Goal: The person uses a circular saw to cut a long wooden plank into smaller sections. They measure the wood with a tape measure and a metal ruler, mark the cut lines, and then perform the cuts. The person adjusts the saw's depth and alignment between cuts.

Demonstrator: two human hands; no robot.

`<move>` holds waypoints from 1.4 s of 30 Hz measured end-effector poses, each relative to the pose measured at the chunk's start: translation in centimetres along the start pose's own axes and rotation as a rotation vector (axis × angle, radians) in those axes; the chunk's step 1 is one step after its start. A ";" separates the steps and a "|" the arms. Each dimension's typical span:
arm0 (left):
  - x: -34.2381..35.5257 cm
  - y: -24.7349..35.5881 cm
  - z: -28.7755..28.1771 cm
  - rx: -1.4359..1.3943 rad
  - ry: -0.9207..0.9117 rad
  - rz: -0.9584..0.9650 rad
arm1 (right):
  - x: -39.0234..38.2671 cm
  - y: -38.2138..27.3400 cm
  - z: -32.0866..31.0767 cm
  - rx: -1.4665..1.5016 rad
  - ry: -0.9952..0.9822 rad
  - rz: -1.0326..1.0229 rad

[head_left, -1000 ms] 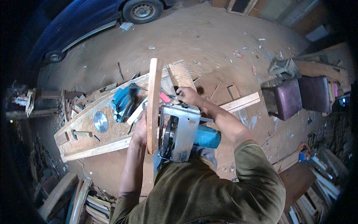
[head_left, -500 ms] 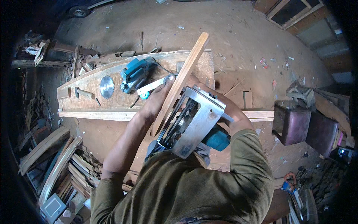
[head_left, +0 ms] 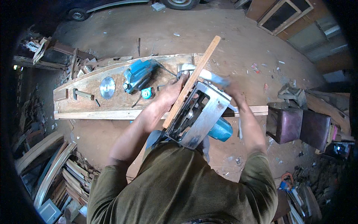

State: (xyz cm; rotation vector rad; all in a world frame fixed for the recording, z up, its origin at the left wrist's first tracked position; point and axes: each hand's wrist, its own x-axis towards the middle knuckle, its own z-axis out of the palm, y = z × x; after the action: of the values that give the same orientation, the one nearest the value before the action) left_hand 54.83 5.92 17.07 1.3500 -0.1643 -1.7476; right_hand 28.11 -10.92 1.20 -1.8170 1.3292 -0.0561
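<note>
In the head view, taking the saw as the middle of our clock, we find the circular saw [head_left: 207, 119] upside down just in front of the olive shirt [head_left: 186, 179], its metal base plate facing up and its teal motor housing [head_left: 221, 129] toward 4 o'clock. The wooden strip [head_left: 203, 61] slants along the plate's left side, running from 7 to 1 o'clock. Our left grip [head_left: 171, 92], at 10 o'clock, is closed around that strip. Our right grip [head_left: 235, 91], between 1 and 2, is smeared by motion beside a pale, blurred long piece [head_left: 210, 76]; we cannot tell whether it holds it. Toward 10, a teal planer [head_left: 140, 74], tape measure [head_left: 146, 93] and loose blade [head_left: 107, 87] lie on the surface [head_left: 121, 102].

We judge the strip light, stiff and dry enough not to slip, though its edges may splinter; we would hold it near mid-length, clear of the plate's opening. The saw looks heavy and rigid, better taken by its housing or the plate's outer rim.
</note>
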 end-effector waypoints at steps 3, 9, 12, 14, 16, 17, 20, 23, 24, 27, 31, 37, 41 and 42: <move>0.3 0.2 0.2 0.017 -0.035 0.042 | -3.6 3.9 -6.7 0.054 0.343 0.163; -0.1 0.6 -0.6 0.022 -0.052 0.032 | -15.5 -0.3 -13.7 0.344 0.497 0.053; 0.2 0.5 -0.9 0.013 -0.081 0.060 | -19.0 -3.4 -12.0 0.493 0.538 -0.135; 0.7 0.0 -1.7 0.070 -0.146 0.062 | -20.2 -3.4 -11.4 0.435 0.527 -0.167; 0.9 -0.5 -1.7 0.058 -0.147 0.069 | -22.0 -4.2 -11.1 0.496 0.516 -0.105; 0.9 -0.5 -1.7 0.084 -0.168 0.091 | -22.5 -4.0 -10.9 0.511 0.555 -0.103; 1.3 -0.2 -2.2 0.132 -0.216 0.100 | -24.0 -4.5 -10.3 0.506 0.536 0.005; 0.7 -0.3 -1.8 0.110 -0.147 0.121 | -25.8 -5.9 -8.2 0.429 0.445 -0.010; 0.6 -0.2 -1.8 0.125 -0.133 0.124 | -26.1 -5.9 -7.6 0.391 0.421 -0.028; 1.2 -0.7 -2.1 0.139 -0.101 0.176 | -26.4 -5.3 -6.6 0.375 0.364 -0.008; 0.8 -0.4 -1.5 0.200 -0.047 0.224 | -25.6 -5.4 -5.8 0.388 0.336 -0.017; 0.5 -0.6 -1.7 0.219 -0.034 0.232 | -24.9 -5.7 -5.3 0.395 0.312 -0.029; 0.7 -0.9 -1.7 0.212 -0.015 0.267 | -25.0 -4.9 -5.1 0.422 0.249 0.019; 0.7 -0.8 -1.6 0.211 -0.011 0.276 | -24.9 -4.8 -5.2 0.422 0.250 0.007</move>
State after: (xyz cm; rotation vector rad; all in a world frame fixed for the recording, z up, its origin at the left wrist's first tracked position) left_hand 55.67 6.55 15.44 1.3932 -0.5285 -1.5363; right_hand 18.48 6.10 18.21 -1.4780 1.3709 -0.5358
